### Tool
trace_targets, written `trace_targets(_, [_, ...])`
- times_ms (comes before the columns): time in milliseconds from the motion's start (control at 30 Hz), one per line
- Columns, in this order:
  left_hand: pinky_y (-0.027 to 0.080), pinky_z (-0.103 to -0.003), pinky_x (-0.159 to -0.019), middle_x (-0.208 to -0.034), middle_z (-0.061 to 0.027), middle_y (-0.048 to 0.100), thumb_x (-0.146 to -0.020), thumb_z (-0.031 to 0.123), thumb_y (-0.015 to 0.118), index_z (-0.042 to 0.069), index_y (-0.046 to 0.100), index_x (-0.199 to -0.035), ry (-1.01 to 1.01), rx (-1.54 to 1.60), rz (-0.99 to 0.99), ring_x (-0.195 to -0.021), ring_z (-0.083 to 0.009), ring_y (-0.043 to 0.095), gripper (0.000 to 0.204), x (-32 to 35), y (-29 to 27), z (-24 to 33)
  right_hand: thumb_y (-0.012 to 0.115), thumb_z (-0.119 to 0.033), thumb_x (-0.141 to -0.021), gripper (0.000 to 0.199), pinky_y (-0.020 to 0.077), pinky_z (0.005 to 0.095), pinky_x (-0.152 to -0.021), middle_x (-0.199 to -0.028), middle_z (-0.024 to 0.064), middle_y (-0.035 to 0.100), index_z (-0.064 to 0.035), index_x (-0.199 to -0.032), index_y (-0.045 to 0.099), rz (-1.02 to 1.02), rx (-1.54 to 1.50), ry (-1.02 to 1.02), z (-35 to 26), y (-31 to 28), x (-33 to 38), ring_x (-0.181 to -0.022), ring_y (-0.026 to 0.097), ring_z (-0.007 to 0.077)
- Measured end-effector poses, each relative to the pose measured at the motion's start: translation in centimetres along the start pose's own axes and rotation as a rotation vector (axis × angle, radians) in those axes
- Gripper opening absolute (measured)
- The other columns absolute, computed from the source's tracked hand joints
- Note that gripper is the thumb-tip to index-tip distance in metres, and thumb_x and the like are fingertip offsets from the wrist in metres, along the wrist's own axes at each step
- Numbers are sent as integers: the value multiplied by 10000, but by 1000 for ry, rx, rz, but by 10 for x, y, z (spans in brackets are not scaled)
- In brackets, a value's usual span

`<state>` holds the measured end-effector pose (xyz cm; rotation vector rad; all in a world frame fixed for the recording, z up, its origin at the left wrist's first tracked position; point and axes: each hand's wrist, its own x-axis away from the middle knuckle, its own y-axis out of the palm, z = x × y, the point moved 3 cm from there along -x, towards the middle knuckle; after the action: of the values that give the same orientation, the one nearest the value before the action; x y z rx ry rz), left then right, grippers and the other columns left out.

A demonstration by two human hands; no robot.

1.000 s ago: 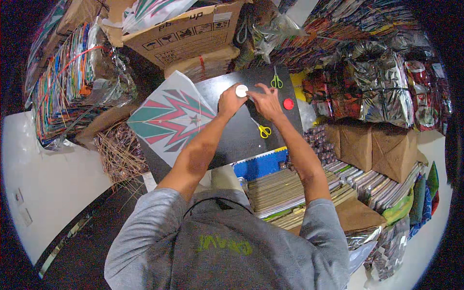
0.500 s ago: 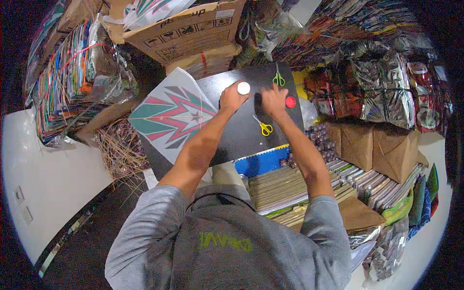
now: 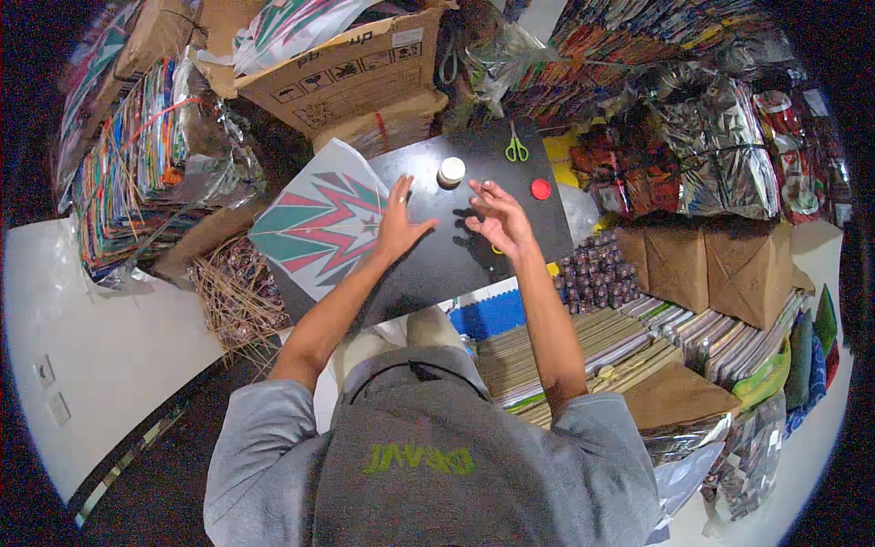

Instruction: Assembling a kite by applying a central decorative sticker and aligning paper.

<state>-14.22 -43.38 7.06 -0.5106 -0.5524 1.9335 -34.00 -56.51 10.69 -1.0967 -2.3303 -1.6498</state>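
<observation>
My left hand [image 3: 401, 223] is open above the dark tabletop [image 3: 383, 296], thumb and fingers spread, with nothing in it. It is nearest the right corner of a diamond-shaped paper kite [image 3: 310, 223] patterned in green, red and white. Beyond the gap between my hands stands a small jar [image 3: 451, 171] with a white top. Fingers apart, my empty right hand [image 3: 501, 219] hovers over the table. It mostly hides the yellow scissors [image 3: 496, 249]. Farther right lies a round red cap or tub [image 3: 541, 189], and green-handled scissors [image 3: 517, 146] lie near the far edge.
An open cardboard box [image 3: 342, 82] stands beyond the table. Bundled colourful sheets [image 3: 137, 155] and thin sticks [image 3: 237, 296] are to the left. On the right are brown paper packages [image 3: 747, 264], small dark spools or jars [image 3: 597, 273] and long stacked bundles [image 3: 556, 351].
My left hand has let go of the white-topped jar, which now stands on the table, and has moved left and nearer. My right hand has drawn back from the red piece and turned palm inward.
</observation>
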Motion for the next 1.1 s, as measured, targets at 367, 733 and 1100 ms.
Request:
trace_targets(367, [521,-400,-942,-1133,-154,649,-825,168,813,45,596,-1293,-247,76,42,-1057,-313,660,530,113,-60,-37,609,-279,-1011,360,479,401,-920,-1328,-15,570,-200,-1363,612,369,354,-92,30,-13,-16,-1113,527,170])
trace_targets(733, [570,-340,-798,-1089,-148,755,-847,135,791,17,719,-1190,-57,351,18,-884,-203,734,369,-11,-21,65,522,-389,-1048,441,474,470,-957,-1282,86,564,-78,-1346,616,198,-205,73,23,15,11,-1134,554,229])
trace_targets(1100, [576,-340,-705,-868,-166,761,-925,191,718,13,768,-1029,-179,233,71,-763,-235,753,213,-70,39,90,511,-411,-1055,472,513,472,-927,-1284,62,607,-113,-1418,561,-4,-163,235,-34,-17,-14,-1085,635,213])
